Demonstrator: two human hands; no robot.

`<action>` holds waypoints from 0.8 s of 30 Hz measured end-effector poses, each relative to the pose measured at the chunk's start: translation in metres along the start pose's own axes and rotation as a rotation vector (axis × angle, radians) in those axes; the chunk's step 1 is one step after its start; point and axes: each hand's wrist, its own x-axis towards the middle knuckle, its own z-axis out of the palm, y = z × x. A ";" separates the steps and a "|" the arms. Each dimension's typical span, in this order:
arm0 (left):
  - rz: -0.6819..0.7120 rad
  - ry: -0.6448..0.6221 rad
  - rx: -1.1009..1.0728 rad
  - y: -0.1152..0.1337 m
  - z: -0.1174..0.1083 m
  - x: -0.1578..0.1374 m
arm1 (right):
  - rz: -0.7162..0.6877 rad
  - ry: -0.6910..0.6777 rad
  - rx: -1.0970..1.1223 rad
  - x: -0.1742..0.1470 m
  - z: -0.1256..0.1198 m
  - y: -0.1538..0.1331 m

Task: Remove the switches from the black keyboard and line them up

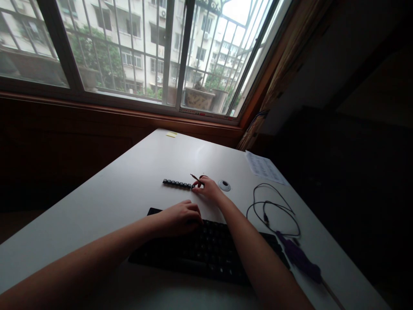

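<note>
A black keyboard point(209, 249) lies on the white desk, partly covered by both forearms. My left hand point(184, 215) rests over its far edge with curled fingers; their tips and anything in them are hidden. Beyond the keyboard runs a straight row of black keycaps point(176, 184). At the right end of that row is my right hand point(206, 187), thumb and finger pinched at the last keycap point(193, 186). A thin, dark, pen-like tool point(195, 177) is held in the same hand, its pointed end sticking out up and to the left.
Right of my right hand is a round cable grommet point(224, 185). A looped black cable point(274, 206) and a purple object with a pale handle point(301, 258) lie on the desk's right side. Printed paper point(265, 167) and a yellow sticky note point(171, 134) lie farther back, near the barred window point(129, 51).
</note>
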 end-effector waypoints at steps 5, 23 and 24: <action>0.005 0.011 -0.003 0.000 0.000 0.000 | -0.011 0.003 0.004 0.000 0.000 0.003; 0.003 0.002 0.014 0.000 -0.001 -0.001 | 0.009 0.006 0.044 0.002 -0.002 0.003; 0.002 0.001 0.018 0.000 -0.001 -0.001 | 0.015 0.012 0.058 0.001 -0.004 0.001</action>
